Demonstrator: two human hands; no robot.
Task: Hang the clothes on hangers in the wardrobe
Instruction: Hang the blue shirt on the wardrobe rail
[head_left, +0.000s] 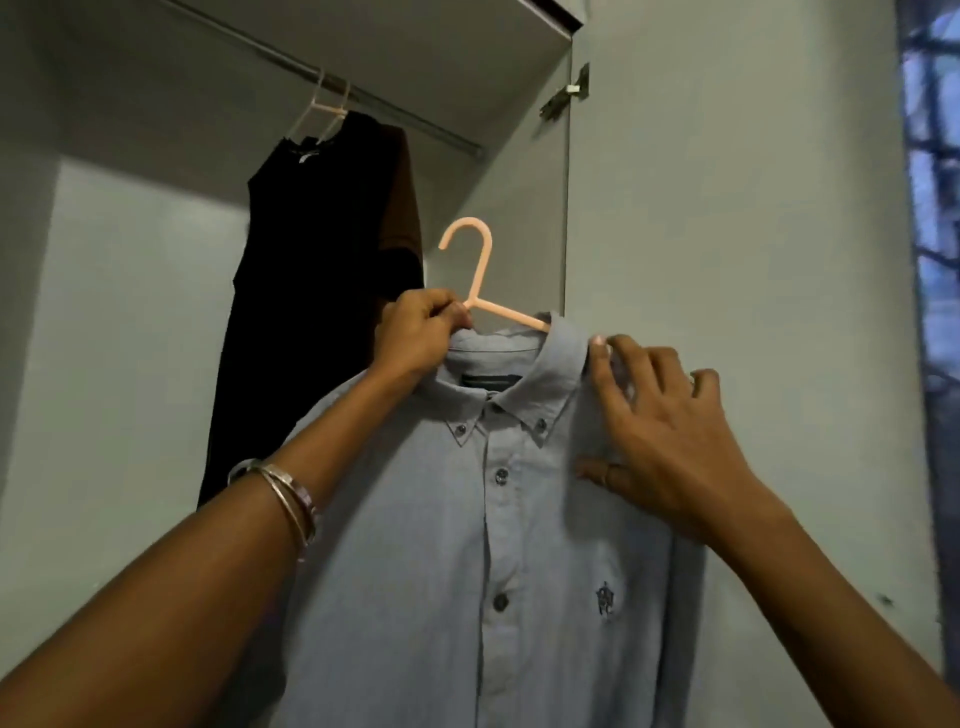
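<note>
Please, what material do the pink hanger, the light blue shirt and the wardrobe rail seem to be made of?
Pink hanger: likely plastic, one smooth matte moulded piece of even colour. Light blue shirt: woven fabric, probably cotton, matte, with soft folds, a stitched collar and dark buttons. Wardrobe rail: seemingly metal, a thin grey tube with a dull sheen.

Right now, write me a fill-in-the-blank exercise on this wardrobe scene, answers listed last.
1. The left hand grips the peach plastic hanger just below its ____.
2. The pale blue button-down shirt is on that hanger, whose hook is not yet on the metal ____.
3. The right hand touches the shirt's ____.
Answers: hook; rail; collar
</note>
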